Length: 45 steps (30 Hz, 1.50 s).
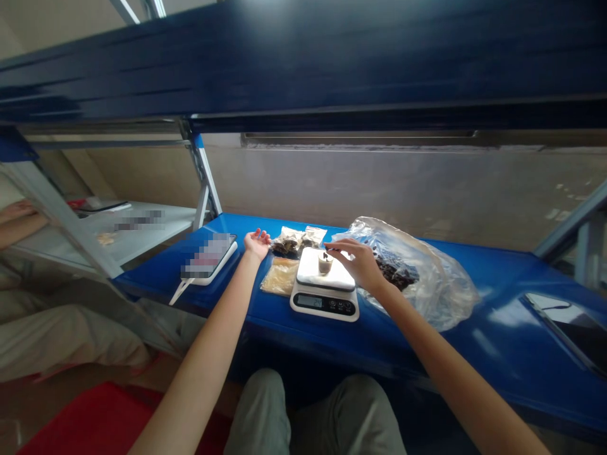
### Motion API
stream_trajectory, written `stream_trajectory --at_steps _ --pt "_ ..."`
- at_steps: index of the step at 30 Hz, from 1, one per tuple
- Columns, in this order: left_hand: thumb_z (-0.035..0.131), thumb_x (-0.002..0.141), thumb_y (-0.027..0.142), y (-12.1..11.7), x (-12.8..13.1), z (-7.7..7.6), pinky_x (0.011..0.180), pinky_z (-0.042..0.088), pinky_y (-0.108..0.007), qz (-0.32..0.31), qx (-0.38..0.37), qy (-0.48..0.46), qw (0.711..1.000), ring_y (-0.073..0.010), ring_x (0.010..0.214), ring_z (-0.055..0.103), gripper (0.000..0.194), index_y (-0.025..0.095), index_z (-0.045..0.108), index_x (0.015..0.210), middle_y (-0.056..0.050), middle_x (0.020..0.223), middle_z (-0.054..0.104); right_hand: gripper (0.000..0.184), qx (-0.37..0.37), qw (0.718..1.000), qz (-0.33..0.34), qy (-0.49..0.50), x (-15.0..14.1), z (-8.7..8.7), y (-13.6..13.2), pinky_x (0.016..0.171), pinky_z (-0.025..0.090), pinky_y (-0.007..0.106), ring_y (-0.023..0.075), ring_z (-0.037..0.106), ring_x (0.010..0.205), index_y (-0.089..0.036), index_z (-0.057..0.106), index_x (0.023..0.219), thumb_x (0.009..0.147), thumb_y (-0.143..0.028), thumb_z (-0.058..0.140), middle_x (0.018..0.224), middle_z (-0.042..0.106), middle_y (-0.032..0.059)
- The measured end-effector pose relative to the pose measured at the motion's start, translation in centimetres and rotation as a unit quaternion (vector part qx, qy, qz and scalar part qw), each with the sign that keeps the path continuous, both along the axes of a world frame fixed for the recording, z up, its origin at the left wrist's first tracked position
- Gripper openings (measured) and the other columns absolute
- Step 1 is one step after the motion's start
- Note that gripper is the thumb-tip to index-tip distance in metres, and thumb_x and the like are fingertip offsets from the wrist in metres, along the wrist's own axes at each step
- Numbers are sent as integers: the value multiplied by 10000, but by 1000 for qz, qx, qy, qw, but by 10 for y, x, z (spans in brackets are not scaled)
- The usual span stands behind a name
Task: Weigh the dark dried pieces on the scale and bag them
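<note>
A white digital kitchen scale stands on the blue shelf, its display lit. A small cup sits on its plate, with something dark at the rim. My right hand is above the plate, its fingers pinched on a small dark dried piece just over the cup. To its right lies a large clear plastic bag with many dark dried pieces in it. My left hand rests palm up and holds nothing, its fingers loosely curled and apart. Beside it are small filled plastic packets.
A flat packet of pale yellowish content lies left of the scale. Farther left, a phone lies on a white block with a strap. Another dark glossy device lies at right. An upper blue shelf hangs overhead. Another person's arm shows at far left.
</note>
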<state>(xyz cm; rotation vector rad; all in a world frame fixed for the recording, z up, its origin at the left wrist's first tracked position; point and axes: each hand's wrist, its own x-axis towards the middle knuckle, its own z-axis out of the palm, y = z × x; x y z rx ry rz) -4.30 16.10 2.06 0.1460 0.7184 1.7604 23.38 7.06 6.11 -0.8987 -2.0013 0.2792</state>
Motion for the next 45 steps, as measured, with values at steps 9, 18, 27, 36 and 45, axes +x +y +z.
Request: stream_trajectory --at_steps 9,18,27,36,45 --pt "372 735 135 0 0 0 466 324 -236 3 -1 8 1000 -136 472 483 134 180 467 654 -21 553 503 344 -66 997 14 35 -1 5 -4 707 513 312 191 661 835 -238 619 1150 819 -299 546 937 722 38" --pt "381 730 128 1 -3 -2 466 346 -236 -8 9 17 1000 -139 487 505 130 175 478 658 -29 570 527 400 -77 993 87 21 2 7 -5 730 516 316 182 671 831 -228 538 1248 880 -352 440 910 732 41" --pt "374 727 117 -7 -1 1 475 344 -235 -7 10 10 1000 -132 478 495 148 176 479 641 -21 557 510 434 -252 936 131 208 25 11 6 860 500 402 228 670 916 -216 652 1083 751 -492 610 1076 682 86" --pt "361 724 112 -10 0 3 483 340 -231 -2 3 10 1000 -129 482 491 162 170 487 640 -26 558 514 379 -171 962 -31 211 43 9 14 692 521 315 214 667 795 -157 707 915 668 -443 687 904 716 106" --pt "364 714 108 -9 2 1 479 343 -232 5 1 15 1000 -133 477 493 143 172 478 654 -21 554 517 207 -90 986 124 -69 -10 -6 -22 434 341 199 60 443 412 -198 745 876 714 -306 673 603 669 9"
